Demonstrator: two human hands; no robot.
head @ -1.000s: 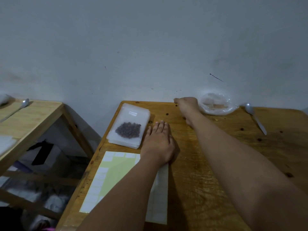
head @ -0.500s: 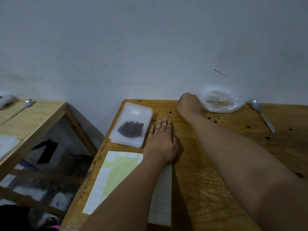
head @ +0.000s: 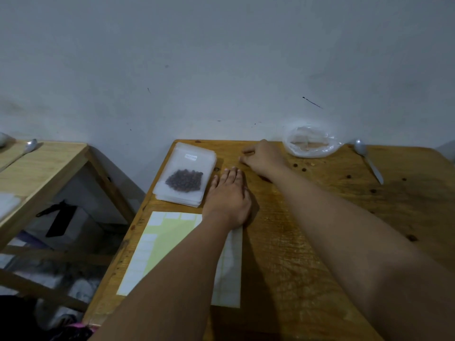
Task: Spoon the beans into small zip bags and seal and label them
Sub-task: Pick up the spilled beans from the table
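Wooden table point(head: 307, 242): zip bag stack point(head: 184, 175) at the far left corner, label sheet point(head: 157, 247) along the left edge, clear plastic bag point(head: 311, 145) and spoon point(head: 368, 161) by the far edge, few loose beans point(head: 304, 169) scattered.

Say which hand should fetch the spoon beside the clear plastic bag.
Right. The right hand lies nearer the spoon, just across the plastic bag; the left hand rests flat farther away.

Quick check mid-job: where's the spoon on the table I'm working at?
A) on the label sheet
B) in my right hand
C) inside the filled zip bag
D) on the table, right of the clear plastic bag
D: the spoon lies on the table to the right of the clear plastic bag, with the right hand on the bag's other side.
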